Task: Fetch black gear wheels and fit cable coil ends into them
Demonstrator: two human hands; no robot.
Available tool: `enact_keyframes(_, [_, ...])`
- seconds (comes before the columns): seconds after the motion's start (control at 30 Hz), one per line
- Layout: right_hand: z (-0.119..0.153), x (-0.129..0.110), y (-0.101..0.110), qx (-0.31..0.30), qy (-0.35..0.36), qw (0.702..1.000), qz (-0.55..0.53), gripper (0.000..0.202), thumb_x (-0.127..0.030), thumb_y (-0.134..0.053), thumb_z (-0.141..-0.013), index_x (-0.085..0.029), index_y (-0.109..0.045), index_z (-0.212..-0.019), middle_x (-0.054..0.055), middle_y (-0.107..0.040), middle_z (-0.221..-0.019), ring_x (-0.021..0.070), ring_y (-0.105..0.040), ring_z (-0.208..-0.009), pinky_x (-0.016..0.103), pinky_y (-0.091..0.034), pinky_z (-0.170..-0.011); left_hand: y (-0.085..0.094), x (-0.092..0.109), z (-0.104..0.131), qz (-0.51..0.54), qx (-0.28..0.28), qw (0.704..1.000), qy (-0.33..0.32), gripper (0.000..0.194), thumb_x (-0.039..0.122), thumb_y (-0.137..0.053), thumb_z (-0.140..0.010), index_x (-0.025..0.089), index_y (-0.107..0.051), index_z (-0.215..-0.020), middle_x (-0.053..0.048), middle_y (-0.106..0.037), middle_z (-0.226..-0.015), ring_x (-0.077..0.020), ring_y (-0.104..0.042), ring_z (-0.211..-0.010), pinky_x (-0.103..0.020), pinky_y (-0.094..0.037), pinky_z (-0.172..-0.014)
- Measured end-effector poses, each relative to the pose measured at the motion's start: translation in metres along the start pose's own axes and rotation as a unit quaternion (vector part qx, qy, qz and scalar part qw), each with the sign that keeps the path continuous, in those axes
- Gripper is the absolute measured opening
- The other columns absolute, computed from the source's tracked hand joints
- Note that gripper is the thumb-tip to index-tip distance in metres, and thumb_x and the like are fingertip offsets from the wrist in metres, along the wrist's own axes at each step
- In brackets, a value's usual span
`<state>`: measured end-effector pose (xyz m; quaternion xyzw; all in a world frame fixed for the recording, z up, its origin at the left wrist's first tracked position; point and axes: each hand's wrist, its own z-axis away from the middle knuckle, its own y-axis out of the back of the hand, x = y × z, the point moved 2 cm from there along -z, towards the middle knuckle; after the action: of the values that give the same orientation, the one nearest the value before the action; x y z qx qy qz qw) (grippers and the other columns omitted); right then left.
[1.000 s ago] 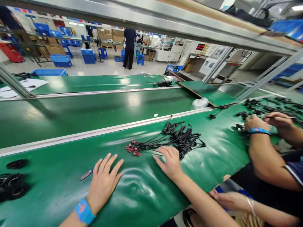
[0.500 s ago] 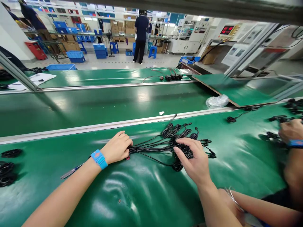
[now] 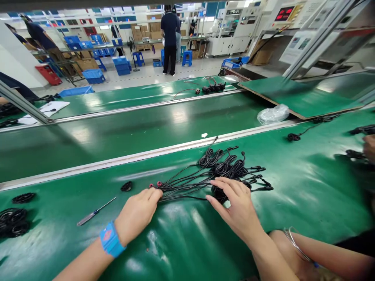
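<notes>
A bundle of black cables lies across the green work surface, its coiled ends heaped to the right. My left hand, with a blue wrist strap, is closed on the cables near their left ends, where small red tips show. My right hand rests over the near side of the coils, thumb and fingers apart. Its fingertips are at the cables; whether they press on them I cannot tell. A screwdriver lies left of my left hand, below a small black ring-shaped part.
Black coiled parts lie at the left edge. A raised white rail runs behind the cables. Beyond it are a clear plastic bag and a green board. A co-worker's hand is at the right edge; another person's forearm lies beside my right arm.
My left hand has shifted left and nearer to me, and the red tips now show past its fingers. My right hand has moved slightly left. The co-worker's hand has moved mostly out of view.
</notes>
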<state>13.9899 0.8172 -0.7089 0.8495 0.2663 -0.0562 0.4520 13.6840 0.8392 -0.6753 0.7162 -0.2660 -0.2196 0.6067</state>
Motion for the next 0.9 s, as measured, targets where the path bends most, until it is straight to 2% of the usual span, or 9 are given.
enact_keyframes(0.17, [0.019,0.030,0.004,-0.109,0.018,0.985,0.136,0.073,-0.052,-0.069,-0.086,-0.027,-0.044,-0.150,0.014,-0.045,-0.154,0.0382,-0.048,-0.132,0.054,-0.040,-0.106,-0.021,0.009,0.026,-0.022,0.003,1.000,-0.010,0.018,0.012,-0.053,-0.090,0.021,-0.060,-0.103,-0.007,-0.072,-0.098,-0.0253,-0.070,-0.084,-0.038,-0.058,-0.065])
enact_keyframes(0.23, [0.021,0.043,0.008,-0.131,0.022,0.978,0.162,0.083,-0.049,-0.072,-0.082,-0.029,-0.037,-0.154,0.014,-0.037,-0.160,0.0402,-0.042,-0.139,0.056,-0.041,-0.107,-0.024,0.005,0.023,-0.011,0.002,1.000,-0.022,0.011,0.019,-0.060,-0.087,0.022,-0.062,-0.097,-0.012,-0.068,-0.129,-0.0326,-0.064,-0.118,-0.048,-0.057,-0.091])
enact_keyframes(0.33, [0.017,0.056,0.012,-0.147,0.025,0.972,0.179,0.089,-0.040,-0.073,-0.078,-0.031,-0.033,-0.157,0.013,-0.031,-0.164,0.0405,-0.037,-0.144,0.056,-0.044,-0.105,-0.025,-0.003,0.008,0.041,-0.030,0.997,-0.063,0.016,0.024,-0.065,-0.080,0.022,-0.063,-0.095,-0.008,-0.044,-0.160,-0.0369,-0.028,-0.153,-0.056,-0.027,-0.124])
enact_keyframes(0.47, [0.005,0.054,0.014,-0.165,0.025,0.966,0.199,0.086,-0.028,-0.068,-0.078,-0.029,-0.033,-0.156,0.013,-0.032,-0.163,0.0395,-0.035,-0.146,0.056,-0.046,-0.105,-0.021,-0.012,-0.011,0.086,-0.065,0.989,-0.098,0.021,0.024,-0.065,-0.075,0.020,-0.066,-0.095,-0.010,-0.059,-0.144,-0.0335,-0.027,-0.154,-0.053,-0.007,-0.130])
enact_keyframes(0.6, [0.001,0.040,0.014,-0.183,0.016,0.956,0.230,0.083,-0.020,-0.063,-0.079,-0.028,-0.033,-0.156,0.014,-0.030,-0.163,0.0377,-0.033,-0.148,0.055,-0.043,-0.109,-0.017,-0.013,-0.019,0.112,-0.072,0.984,-0.120,0.015,0.024,-0.066,-0.071,0.019,-0.065,-0.084,-0.012,-0.060,-0.141,-0.0364,-0.026,-0.154,-0.056,0.002,-0.129])
enact_keyframes(0.67, [0.002,0.036,0.014,-0.184,0.014,0.953,0.242,0.082,-0.019,-0.063,-0.080,-0.027,-0.032,-0.156,0.015,-0.030,-0.163,0.0374,-0.033,-0.148,0.055,-0.042,-0.111,-0.014,-0.013,-0.022,0.126,-0.070,0.983,-0.114,0.013,0.021,-0.063,-0.071,0.019,-0.064,-0.084,-0.011,-0.065,-0.127,-0.0346,-0.037,-0.147,-0.056,0.000,-0.129])
enact_keyframes(0.77, [0.007,0.035,0.012,-0.174,0.008,0.952,0.250,0.080,-0.021,-0.064,-0.082,-0.026,-0.033,-0.155,0.016,-0.031,-0.163,0.0375,-0.033,-0.148,0.054,-0.043,-0.110,-0.004,-0.013,-0.027,0.127,-0.045,0.988,-0.072,0.013,0.017,-0.056,-0.072,0.020,-0.058,-0.084,-0.007,-0.062,-0.099,-0.0274,-0.059,-0.115,-0.057,-0.012,-0.127])
enact_keyframes(0.83, [0.009,0.036,0.011,-0.171,0.004,0.953,0.250,0.078,-0.024,-0.065,-0.083,-0.025,-0.033,-0.155,0.016,-0.031,-0.162,0.0377,-0.035,-0.147,0.054,-0.043,-0.110,0.006,-0.014,-0.032,0.131,-0.030,0.990,-0.046,0.012,0.014,-0.053,-0.073,0.021,-0.053,-0.083,-0.004,-0.058,-0.091,-0.0223,-0.059,-0.095,-0.054,-0.027,-0.122])
enact_keyframes(0.9, [0.009,0.036,0.009,-0.170,0.000,0.954,0.249,0.078,-0.027,-0.065,-0.084,-0.024,-0.033,-0.155,0.016,-0.032,-0.162,0.0379,-0.036,-0.146,0.053,-0.043,-0.110,0.017,-0.014,-0.035,0.142,-0.026,0.989,-0.036,0.013,0.012,-0.049,-0.077,0.022,-0.049,-0.085,-0.002,-0.056,-0.085,-0.0190,-0.056,-0.083,-0.041,-0.048,-0.103])
